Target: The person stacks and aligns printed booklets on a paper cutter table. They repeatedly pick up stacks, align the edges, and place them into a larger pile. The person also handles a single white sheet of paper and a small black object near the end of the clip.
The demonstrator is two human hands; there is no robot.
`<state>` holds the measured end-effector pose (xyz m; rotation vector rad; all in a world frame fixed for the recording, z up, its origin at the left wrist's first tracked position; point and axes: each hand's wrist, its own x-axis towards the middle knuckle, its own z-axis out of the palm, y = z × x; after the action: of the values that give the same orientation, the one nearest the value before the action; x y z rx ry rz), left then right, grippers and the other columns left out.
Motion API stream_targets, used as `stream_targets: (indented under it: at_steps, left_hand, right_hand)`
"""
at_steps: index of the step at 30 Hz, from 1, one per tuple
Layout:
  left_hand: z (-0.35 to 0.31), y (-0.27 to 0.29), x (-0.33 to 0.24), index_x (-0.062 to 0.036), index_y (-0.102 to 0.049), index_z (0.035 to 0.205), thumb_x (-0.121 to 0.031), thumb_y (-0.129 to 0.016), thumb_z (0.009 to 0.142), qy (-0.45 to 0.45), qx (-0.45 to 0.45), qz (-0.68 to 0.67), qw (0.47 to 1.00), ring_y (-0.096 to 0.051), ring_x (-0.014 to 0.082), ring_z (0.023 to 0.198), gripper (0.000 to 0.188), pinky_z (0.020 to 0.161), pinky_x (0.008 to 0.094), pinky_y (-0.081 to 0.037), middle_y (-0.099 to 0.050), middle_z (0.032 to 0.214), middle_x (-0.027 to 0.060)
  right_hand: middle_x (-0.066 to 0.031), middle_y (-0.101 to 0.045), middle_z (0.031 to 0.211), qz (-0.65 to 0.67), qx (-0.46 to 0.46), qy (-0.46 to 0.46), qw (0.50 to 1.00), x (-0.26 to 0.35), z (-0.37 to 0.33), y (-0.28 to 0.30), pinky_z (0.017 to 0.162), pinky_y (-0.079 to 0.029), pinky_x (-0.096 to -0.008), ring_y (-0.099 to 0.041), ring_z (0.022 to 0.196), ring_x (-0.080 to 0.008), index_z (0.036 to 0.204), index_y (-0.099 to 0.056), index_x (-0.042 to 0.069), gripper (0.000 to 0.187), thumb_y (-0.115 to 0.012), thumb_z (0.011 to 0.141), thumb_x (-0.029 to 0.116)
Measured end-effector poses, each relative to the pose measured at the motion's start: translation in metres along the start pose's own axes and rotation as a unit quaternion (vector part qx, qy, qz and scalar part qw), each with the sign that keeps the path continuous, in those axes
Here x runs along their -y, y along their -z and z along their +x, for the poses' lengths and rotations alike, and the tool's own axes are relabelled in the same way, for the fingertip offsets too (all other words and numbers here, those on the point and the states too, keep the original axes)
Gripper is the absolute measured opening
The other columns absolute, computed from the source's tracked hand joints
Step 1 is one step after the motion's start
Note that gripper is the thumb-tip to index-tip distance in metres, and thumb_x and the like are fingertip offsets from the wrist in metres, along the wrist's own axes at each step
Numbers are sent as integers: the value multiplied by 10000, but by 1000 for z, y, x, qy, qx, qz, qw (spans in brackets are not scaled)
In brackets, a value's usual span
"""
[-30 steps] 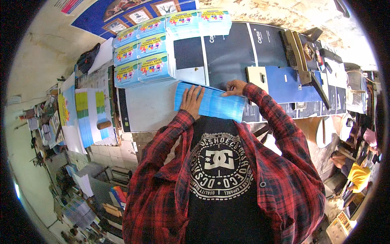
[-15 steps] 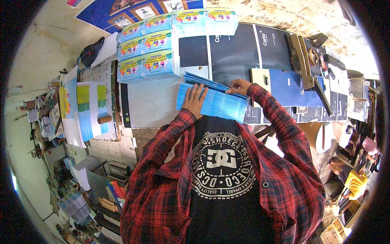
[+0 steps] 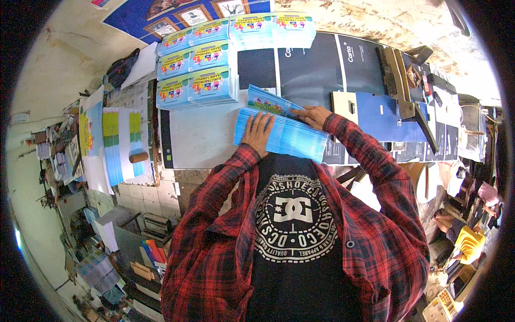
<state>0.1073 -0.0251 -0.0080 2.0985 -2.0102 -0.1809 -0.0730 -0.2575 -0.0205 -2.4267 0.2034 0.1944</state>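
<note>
A row of thin blue booklets (image 3: 292, 140) lies fanned in front of my chest, folded edges showing as pale stripes. My left hand (image 3: 257, 132) rests across its left part with the fingers spread and stretched out. At the row's far right corner, my right hand (image 3: 313, 116) has its fingers closed at the edge of a booklet (image 3: 270, 99). That booklet leans at the far side of the row with its printed, colourful cover showing. The fingertips of my right hand are partly hidden behind the booklets.
Several stacks of light-blue booklets (image 3: 206, 83) stand at the far left of the table. A pale board (image 3: 201, 137) lies left of my hands. Dark panels (image 3: 311, 64) and a wood-and-metal frame (image 3: 399, 80) are to the right. Printed sheets (image 3: 120, 145) sit on a left-hand surface.
The booklet at the far side has tipped, so its printed cover now shows. My right hand has shifted slightly left and turned flatter. My left hand stays about where it was.
</note>
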Motion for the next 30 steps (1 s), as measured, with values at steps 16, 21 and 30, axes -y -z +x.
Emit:
stream_targets:
  at_steps: [16,21,30]
  left_hand:
    - [6,12,-4,-91,-176,1477,-365,-797,599,21,112,61,992,-116,318,1426,1109,1145,503,-101,-122,1544,138]
    - [-4,-1,-2,-109,-206,1469,-254,-833,541,40,41,22,998,-160,325,1408,1129,1140,507,-134,-199,1509,120]
    - [-4,-5,-4,-108,-173,1480,-271,-816,580,43,29,39,998,-126,315,1425,1118,1149,507,-100,-144,1545,98]
  right_hand:
    - [-200,-621,999,15,16,-54,998,23,-2,14,804,-497,-469,-611,913,-398,1349,-488,236,492,-453,927,487]
    - [-218,-583,1010,5,10,-36,999,18,3,6,790,-501,-470,-605,880,-418,1334,-506,215,444,-415,956,428]
    - [-236,-524,1034,34,18,-15,999,23,0,4,867,-468,-461,-577,938,-411,1320,-524,191,472,-398,958,467]
